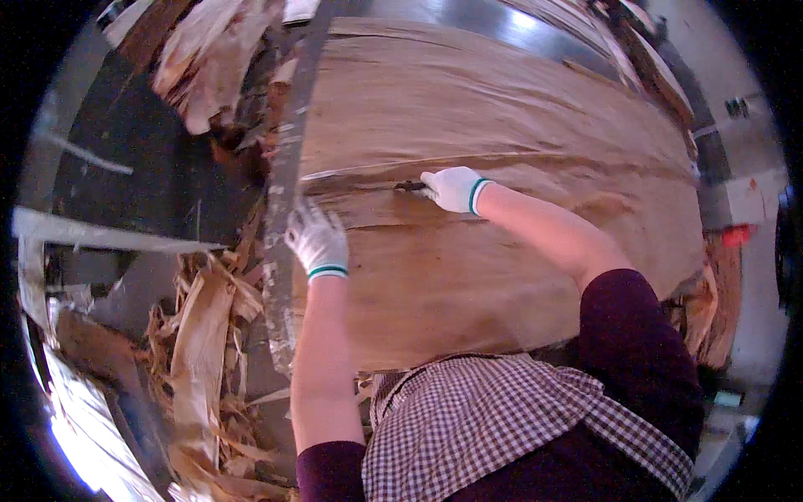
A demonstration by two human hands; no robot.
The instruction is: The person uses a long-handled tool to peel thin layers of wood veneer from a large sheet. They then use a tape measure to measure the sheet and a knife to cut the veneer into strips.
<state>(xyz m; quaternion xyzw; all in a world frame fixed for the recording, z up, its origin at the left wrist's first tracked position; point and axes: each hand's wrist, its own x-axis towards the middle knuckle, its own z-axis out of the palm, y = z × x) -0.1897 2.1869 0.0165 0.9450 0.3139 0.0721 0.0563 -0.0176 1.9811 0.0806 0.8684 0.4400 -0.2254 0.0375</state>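
Large brown wood veneer sheets (502,276) lie across the table, with a wavy seam or edge running left to right between a far sheet (468,92) and the nearer one. My right hand (454,189), in a white glove with a green cuff stripe, is closed around a small dark tool (408,186) just on the near side of that seam. The tool looks like a knife, but its tip is hard to make out. My left hand (318,239), gloved alike, lies with fingers spread at the sheets' left edge, by the table rim. Its fingers are slightly blurred.
A worn metal table edge (280,226) runs along the left. Torn veneer strips (201,335) hang and pile beside it, with more scraps (209,58) at the far left. Shiny metal surface (468,21) shows beyond the sheets. A red object (738,235) is at the right.
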